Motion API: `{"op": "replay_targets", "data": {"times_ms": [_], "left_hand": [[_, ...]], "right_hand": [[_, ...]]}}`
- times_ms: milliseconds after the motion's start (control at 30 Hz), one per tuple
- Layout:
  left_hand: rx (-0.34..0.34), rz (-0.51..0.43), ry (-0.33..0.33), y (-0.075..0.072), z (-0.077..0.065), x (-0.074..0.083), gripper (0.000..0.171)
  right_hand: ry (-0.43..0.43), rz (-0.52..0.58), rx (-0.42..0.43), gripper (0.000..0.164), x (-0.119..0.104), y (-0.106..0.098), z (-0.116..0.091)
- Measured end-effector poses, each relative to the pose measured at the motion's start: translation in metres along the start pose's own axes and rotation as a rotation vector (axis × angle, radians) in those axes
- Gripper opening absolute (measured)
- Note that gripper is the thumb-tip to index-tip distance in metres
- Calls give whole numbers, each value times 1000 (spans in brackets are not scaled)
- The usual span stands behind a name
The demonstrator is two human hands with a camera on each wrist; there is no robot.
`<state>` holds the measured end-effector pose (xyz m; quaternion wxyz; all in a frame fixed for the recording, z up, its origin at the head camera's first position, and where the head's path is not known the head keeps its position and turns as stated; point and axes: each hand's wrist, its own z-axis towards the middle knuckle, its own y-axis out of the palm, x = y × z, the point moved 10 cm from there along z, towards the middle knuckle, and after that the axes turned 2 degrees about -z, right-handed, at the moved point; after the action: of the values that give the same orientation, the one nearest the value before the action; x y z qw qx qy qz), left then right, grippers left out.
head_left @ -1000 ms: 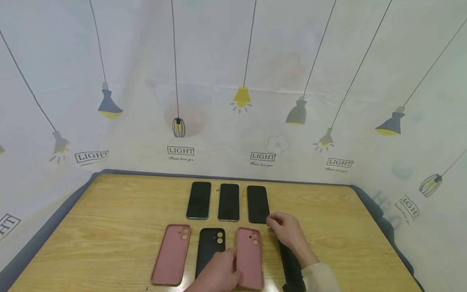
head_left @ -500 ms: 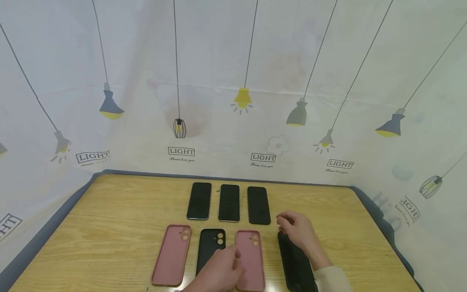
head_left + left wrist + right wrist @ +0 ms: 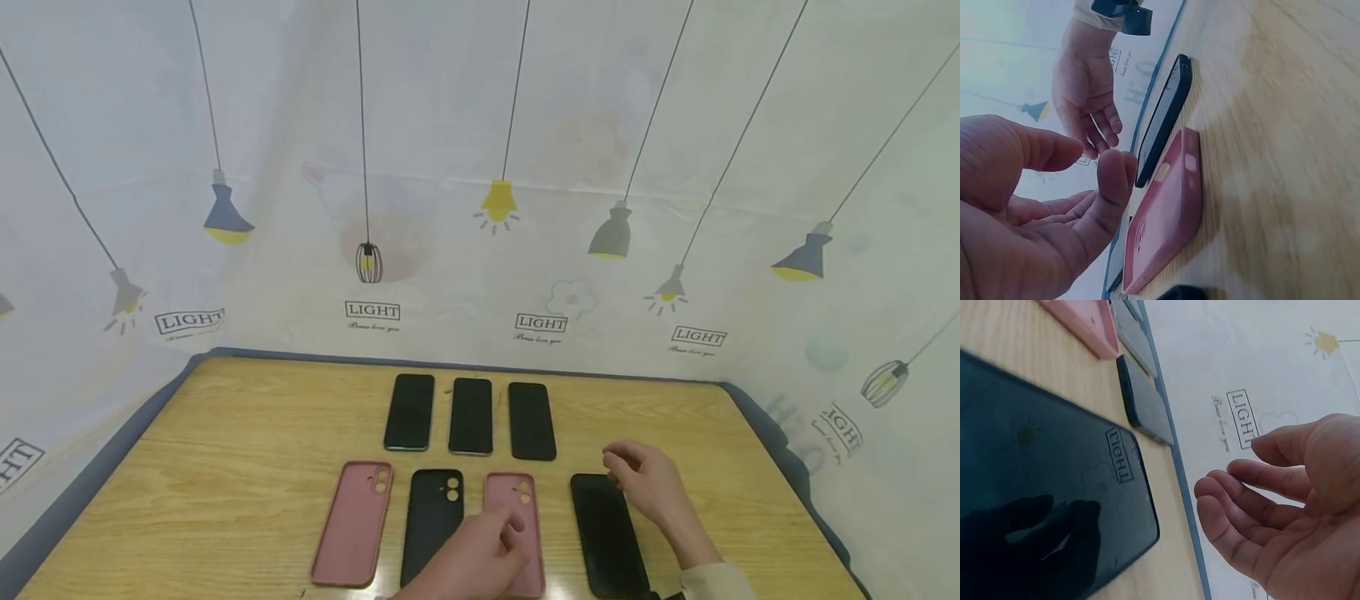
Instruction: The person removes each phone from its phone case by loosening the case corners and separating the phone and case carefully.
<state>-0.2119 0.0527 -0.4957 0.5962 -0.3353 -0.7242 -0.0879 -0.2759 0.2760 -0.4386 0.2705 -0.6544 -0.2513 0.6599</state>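
Observation:
Loosely bent and holding nothing, my left hand (image 3: 480, 550) hovers over the lower part of a pink phone case (image 3: 531, 533). In the left wrist view, its thumb (image 3: 1054, 152) and index finger are apart, with the pink case beyond them. To the right, a black smartphone (image 3: 609, 537) lies screen up, with a thick black rim that looks like a case. My right hand (image 3: 656, 492) is just off this phone's upper right corner, fingers relaxed around nothing. The right wrist view shows a gap between the hand (image 3: 1285, 506) and the phone (image 3: 1054, 462).
A black phone case (image 3: 431, 521) and another pink case (image 3: 352, 525) lie to the left in the near row. Behind them are three dark phones (image 3: 409, 412) (image 3: 471, 417) (image 3: 532, 421) on the wooden table (image 3: 225, 467). A printed curtain (image 3: 450, 125) hangs beyond the table edge.
The black phone at right, earlier seen narrow and tilted under my right hand, now lies flat. My right hand has moved off to the right. My left hand has shifted right over the pink case.

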Motion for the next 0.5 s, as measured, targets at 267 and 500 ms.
{"op": "replay_targets", "data": {"times_ms": [267,500], "left_hand": [[-51,-115,46,13,4,9,20],[-86,-162,89,32,33,-21,31]], "right_hand": [[23,-41,18,24,16,-7,-7],[64,-83,11,25,28,-10,-10]]}}
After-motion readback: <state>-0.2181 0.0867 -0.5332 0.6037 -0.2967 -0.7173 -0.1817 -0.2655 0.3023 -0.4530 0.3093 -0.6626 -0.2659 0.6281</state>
